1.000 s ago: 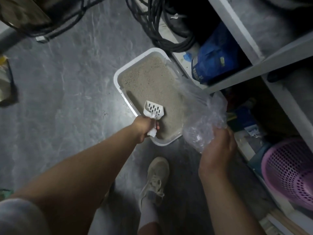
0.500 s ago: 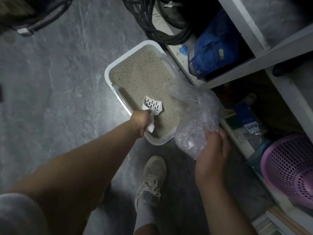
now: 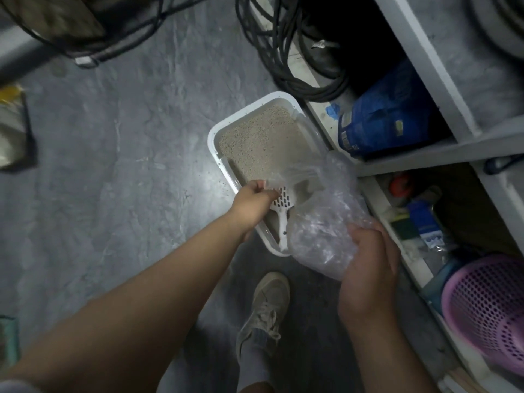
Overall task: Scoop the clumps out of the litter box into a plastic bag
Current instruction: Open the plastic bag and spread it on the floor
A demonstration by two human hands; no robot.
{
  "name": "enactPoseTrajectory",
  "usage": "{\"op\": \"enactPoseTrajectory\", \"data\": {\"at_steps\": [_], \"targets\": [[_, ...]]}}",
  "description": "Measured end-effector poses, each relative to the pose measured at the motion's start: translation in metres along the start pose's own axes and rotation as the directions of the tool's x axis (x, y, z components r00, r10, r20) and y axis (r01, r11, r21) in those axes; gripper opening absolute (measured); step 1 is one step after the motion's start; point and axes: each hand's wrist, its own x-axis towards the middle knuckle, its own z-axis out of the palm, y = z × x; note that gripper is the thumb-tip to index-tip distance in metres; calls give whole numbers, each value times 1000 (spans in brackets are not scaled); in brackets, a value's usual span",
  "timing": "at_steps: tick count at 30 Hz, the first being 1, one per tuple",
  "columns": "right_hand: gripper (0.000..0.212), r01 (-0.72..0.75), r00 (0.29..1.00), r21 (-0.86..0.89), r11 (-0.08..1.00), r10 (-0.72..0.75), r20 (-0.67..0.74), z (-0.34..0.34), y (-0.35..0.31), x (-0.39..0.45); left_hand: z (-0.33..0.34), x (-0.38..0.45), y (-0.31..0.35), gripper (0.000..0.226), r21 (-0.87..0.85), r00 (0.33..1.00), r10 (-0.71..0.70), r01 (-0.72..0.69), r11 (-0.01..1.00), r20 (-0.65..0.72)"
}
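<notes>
2 hands: left [image 3: 253, 200] and right [image 3: 368, 259] hold 1 bag [image 3: 320, 219]; 1 scoop [image 3: 282, 211] lies in 1 litter box [image 3: 214, 137].

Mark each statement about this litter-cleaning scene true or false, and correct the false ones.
1. The right hand grips the clear plastic bag. True.
2. The left hand holds the scoop by its handle. False: the scoop lies in the litter box, and the left hand pinches the bag's edge.
3. The litter box stands on a shelf. False: it sits on the grey floor, beside the shelving.
4. A pink perforated basket shows at lower right. True.
5. The scoop is solid, without holes. False: its head is slotted.
</notes>
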Motion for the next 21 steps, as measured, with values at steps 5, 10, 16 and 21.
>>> {"op": "enactPoseTrajectory", "data": {"at_steps": [5, 10, 16, 21], "targets": [[32, 21, 995, -64, 998, -15, 99, 27, -14, -11, -28, -12, 14, 14, -246, 999, 29, -32, 969, -15], [30, 22, 983, -100, 995, -3, 185, 55, -18, -16, -73, -16, 38, 5, -422, 988, 13, -77, 903, -152], [28, -89, 959, -107, 990, 114, 261, 87, -16, -13, -155, -18, 63, 17, -512, 937, 29, -216, 831, -347], [42, -214, 912, -9, 977, 203, 356, 121, -18, -16, -198, -15, 66, 16, -444, 974, 15, -116, 888, -225]]}}
